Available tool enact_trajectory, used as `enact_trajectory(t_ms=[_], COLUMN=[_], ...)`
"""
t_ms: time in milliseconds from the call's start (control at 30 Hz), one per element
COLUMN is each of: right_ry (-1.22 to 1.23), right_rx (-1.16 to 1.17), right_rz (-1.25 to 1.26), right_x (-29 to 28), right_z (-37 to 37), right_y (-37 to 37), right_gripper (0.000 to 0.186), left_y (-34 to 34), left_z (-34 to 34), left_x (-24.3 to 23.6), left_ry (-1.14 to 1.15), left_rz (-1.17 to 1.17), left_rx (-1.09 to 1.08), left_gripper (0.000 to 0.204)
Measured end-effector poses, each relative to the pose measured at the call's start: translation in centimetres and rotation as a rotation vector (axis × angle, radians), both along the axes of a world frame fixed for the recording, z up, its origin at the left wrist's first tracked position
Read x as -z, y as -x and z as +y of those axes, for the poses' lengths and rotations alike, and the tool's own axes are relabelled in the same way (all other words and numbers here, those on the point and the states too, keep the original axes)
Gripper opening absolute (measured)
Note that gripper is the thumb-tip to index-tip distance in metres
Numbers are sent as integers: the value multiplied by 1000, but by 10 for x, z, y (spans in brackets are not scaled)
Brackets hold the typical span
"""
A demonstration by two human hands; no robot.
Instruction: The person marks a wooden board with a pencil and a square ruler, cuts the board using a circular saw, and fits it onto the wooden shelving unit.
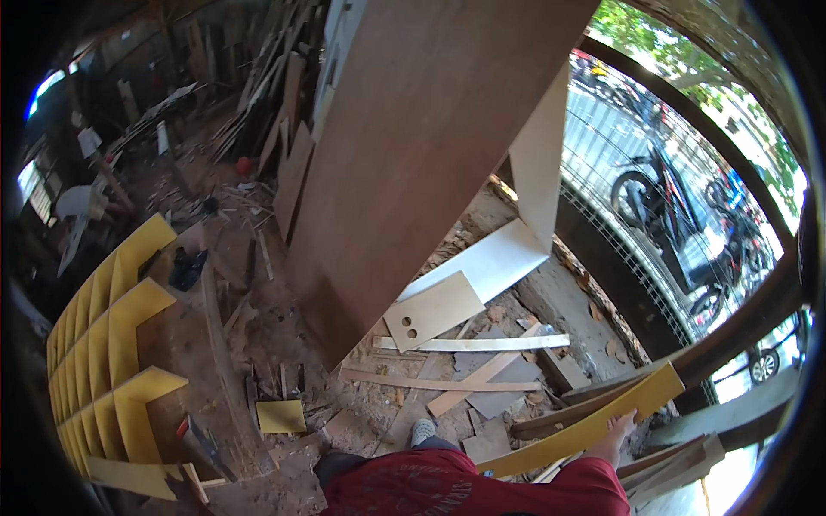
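My right hand (618,433) grips a long yellow board (594,423) that runs from near my red shirt up to the right, toward the fence. The hand holds it about midway along, fingers wrapped over its edge. My left hand is out of sight. Below me I see my red shirt and a grey shoe (421,430) on the dirt floor.
A big brown plywood sheet (413,155) leans upright ahead. A yellow shelf unit with open compartments (112,361) lies at the left. Wood strips, offcuts and a small panel with two holes (433,310) litter the floor. A metal fence and parked motorbikes (680,215) are at the right.
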State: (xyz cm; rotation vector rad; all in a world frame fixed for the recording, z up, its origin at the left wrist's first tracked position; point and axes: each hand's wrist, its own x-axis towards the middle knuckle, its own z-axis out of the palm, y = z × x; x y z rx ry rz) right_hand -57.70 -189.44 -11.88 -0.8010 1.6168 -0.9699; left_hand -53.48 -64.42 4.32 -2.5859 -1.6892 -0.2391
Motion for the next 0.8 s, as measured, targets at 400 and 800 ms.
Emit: enact_trajectory(t_ms=[400,800], right_ry=[-442,572], right_rx=[-1620,-3191], right_rz=[606,-121], right_x=[162,-72], right_z=[351,1014], right_y=[-259,-415], right_gripper=[48,55], left_y=[84,15], left_z=[22,-46], left_x=[135,52], left_ry=[-99,652], left_rz=[-1031,-1663], left_rx=[-171,-604], left_gripper=[114,33])
